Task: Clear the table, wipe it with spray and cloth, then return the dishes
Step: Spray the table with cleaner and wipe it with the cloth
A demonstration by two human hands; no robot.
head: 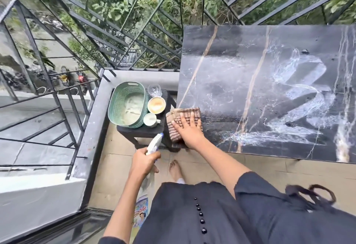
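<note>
A dark marble table (240,66) with white spray streaks fills the right half of the view. On its near left corner lies a brown striped cloth (177,116), and my right hand (189,130) presses flat on it with fingers spread. My left hand (144,160) grips a white spray bottle (154,144) by its neck, held below and left of the table, with the bottle body hanging down. Left of the table, a small dark stool (142,132) carries a green basket (127,107), a bowl (156,105), a white cup (151,120) and a clear glass (154,90).
A black metal railing (107,30) borders the balcony behind and to the left, with greenery and parked motorbikes far below. A low ledge (90,128) runs along the left. My bare foot (175,170) stands on the tiled floor near the stool.
</note>
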